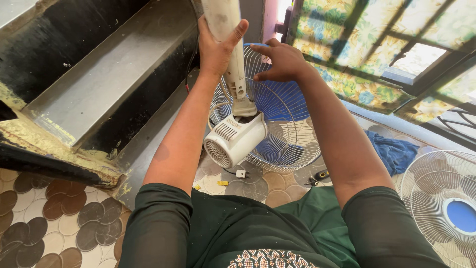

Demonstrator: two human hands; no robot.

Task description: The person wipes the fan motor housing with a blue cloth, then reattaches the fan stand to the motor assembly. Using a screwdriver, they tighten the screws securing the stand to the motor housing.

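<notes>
Beside dark stairs [99, 84], patterned floor tiles [54, 218] under the fan [235, 139].

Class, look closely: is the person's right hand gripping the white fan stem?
No. The right hand rests open on the wire fan guard; the left hand grips the white fan stem.

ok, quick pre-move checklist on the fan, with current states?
1. Left hand wrapped round the white fan stand: ok.
2. Right hand steadying the wire guard: ok, fingers spread on its rim.
3. Motor housing joined to the stand: cannot tell, joint looks loose.
4. Blue blades inside the guard: ok.
5. Floor below free of loose parts: not ok, white plug and small bits lie there.
6. Second guard apart from the work: ok.
</notes>
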